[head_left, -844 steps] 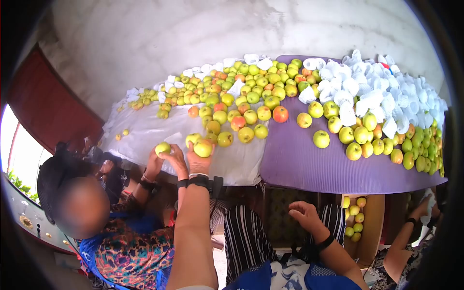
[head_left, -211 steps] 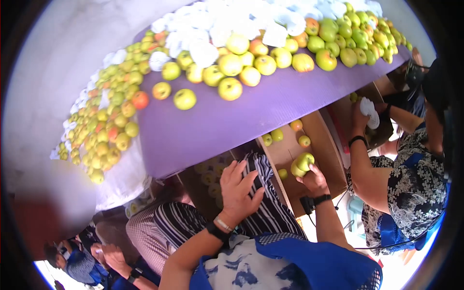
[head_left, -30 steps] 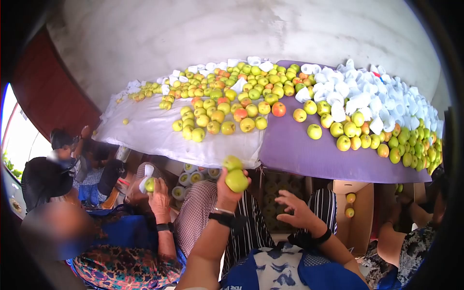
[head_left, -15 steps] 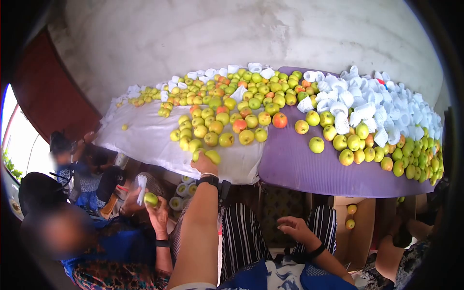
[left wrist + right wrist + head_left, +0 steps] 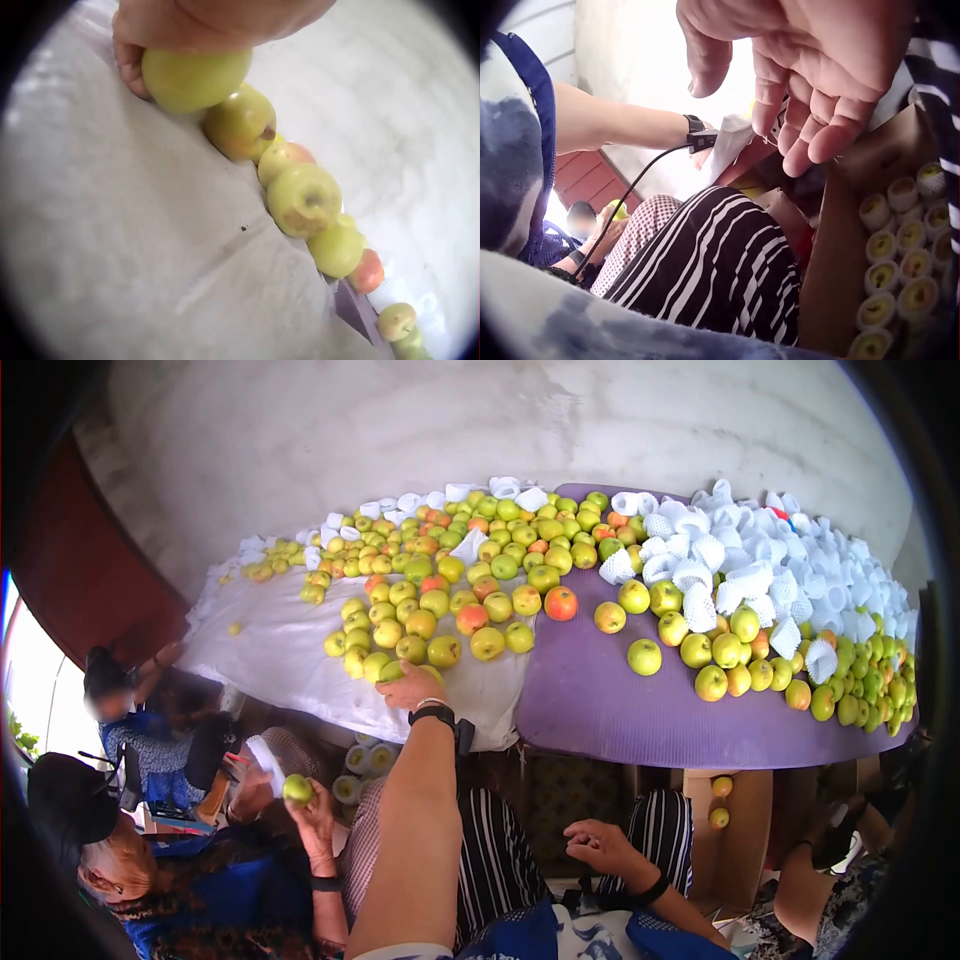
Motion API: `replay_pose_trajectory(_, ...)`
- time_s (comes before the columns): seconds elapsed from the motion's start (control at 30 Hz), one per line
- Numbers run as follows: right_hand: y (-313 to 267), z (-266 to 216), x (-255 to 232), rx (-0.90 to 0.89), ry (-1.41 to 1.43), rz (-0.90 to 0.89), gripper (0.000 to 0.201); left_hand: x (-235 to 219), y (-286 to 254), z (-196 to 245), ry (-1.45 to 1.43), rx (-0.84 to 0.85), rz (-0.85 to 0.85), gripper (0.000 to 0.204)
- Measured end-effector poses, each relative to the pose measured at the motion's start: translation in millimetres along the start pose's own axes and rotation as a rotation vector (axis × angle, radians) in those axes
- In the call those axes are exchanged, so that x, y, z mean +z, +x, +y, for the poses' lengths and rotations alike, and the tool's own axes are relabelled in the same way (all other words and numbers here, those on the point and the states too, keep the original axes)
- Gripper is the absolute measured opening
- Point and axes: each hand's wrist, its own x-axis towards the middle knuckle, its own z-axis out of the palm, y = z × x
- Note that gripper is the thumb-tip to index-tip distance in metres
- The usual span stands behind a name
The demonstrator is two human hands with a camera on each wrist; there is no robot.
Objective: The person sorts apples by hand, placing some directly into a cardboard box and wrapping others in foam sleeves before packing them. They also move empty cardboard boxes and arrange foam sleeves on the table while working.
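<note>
Apples (image 5: 487,644) are lying on the bench (image 5: 650,725), where our left hand (image 5: 413,688) is gripping a green apple (image 5: 196,81) at the pile's near edge. Our right hand (image 5: 606,850) is hanging open, fingers relaxed, near a box (image 5: 823,289) of wrapped apples (image 5: 882,276).

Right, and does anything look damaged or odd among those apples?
Yes: near the middle of the left wrist view, one apple has a brown patch below its hollow, unlike the yellow-green skin around it. Bruise or russeting, I can't tell.
</note>
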Motion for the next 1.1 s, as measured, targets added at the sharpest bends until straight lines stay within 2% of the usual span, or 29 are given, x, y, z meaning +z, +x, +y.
replay_pose_trajectory(0.1,0.9,-1.4,0.8,0.008,-0.024,0.004,0.03,1.8,4.3,7.2,-0.027,-0.051,-0.05,0.068)
replay_pose_trajectory(0.23,4.2,-5.3,2.0,0.018,-0.063,-0.002,0.03,19.8,17.0,-10.4,0.051,0.037,-0.014,0.072)
replay_pose_trajectory(0.3,4.7,-8.5,2.9,0.048,-0.07,-0.002,0.031,16.1,21.5,-9.4,0.034,0.047,-0.12,0.071)
replay_pose_trajectory(0.33,5.5,-10.0,3.3,0.07,-0.083,-0.001,0.031,16.1,27.9,-11.1,0.035,0.054,-0.119,0.071)
replay_pose_trajectory(0.4,6.2,-10.8,4.5,0.057,-0.073,0.012,0.031,13.2,37.4,-15.3,0.193,0.161,-0.327,0.064)
replay_pose_trajectory(0.43,5.8,-10.8,5.0,0.049,-0.068,0.02,0.032,10.5,40.1,-19.9,0.193,0.167,-0.327,0.064)
replay_pose_trajectory(0.5,4.9,-11.7,4.9,0.047,-0.083,0.019,0.032,-7.9,37.9,-18.2,0.828,0.652,-0.347,0.055)
replay_pose_trajectory(0.53,4.6,-11.7,4.7,0.046,-0.101,0.017,0.032,-11.9,39.2,-18.8,0.826,0.659,-0.343,0.055)
replay_pose_trajectory(0.57,5.1,-10.0,4.7,0.039,-0.096,0.023,0.032,-13.0,42.5,-19.8,0.373,0.406,-0.41,0.051)
replay_pose_trajectory(0.63,4.1,-5.8,5.0,0.035,-0.139,0.045,0.029,-6.5,62.4,-40.2,-0.076,0.159,-0.468,0.048)
replay_pose_trajectory(0.67,1.7,-7.0,3.7,0.032,-0.131,0.056,0.029,4.4,84.9,-65.4,-0.069,0.31,-0.578,0.047)
replay_pose_trajectory(0.73,-0.8,-14.1,-2.3,0.102,0.224,0.035,0.026,-12.2,81.7,-67.2,-0.04,0.364,-0.619,0.044)
replay_pose_trajectory(0.77,-7.7,-26.7,-9.8,0.06,0.328,0.027,0.025,-20.5,79.8,-67.7,-0.027,0.392,-0.639,0.043)
replay_pose_trajectory(0.83,-33.2,-62.4,-33.5,-0.028,0.475,0.044,0.024,-34.1,95.1,-94.3,0.735,1.209,-0.39,0.042)
replay_pose_trajectory(0.9,-57.6,-72.2,-57.7,-0.136,0.566,0.187,0.027,-31.5,100.9,-105.4,0.648,1.306,-0.372,0.046)
replay_pose_trajectory(0.93,-70.1,-66.8,-75.6,-0.229,0.485,0.238,0.029,-28.8,108.8,-105.1,0.307,1.129,-0.643,0.046)
replay_pose_trajectory(0.97,-84.6,-64.2,-85.9,-0.216,0.584,0.371,0.03,-32.9,81.8,-100.0,0.145,1.028,-0.757,0.045)
replay_pose_trajectory(1.0,-98.4,-53.3,-99.8,-0.171,0.523,0.488,0.034,-37.6,53.9,-94.6,-0.019,0.919,-0.86,0.045)
replay_pose_trajectory(1.07,-125.0,-36.1,-122.8,-0.03,0.499,0.706,0.023,-106.2,-50.5,-36.8,-0.145,0.567,-0.968,0.041)
replay_pose_trajectory(1.1,-135.1,-14.7,-135.5,0.021,0.452,0.789,0.023,-135.9,-101.7,-12.7,-0.247,0.172,-1.064,0.039)
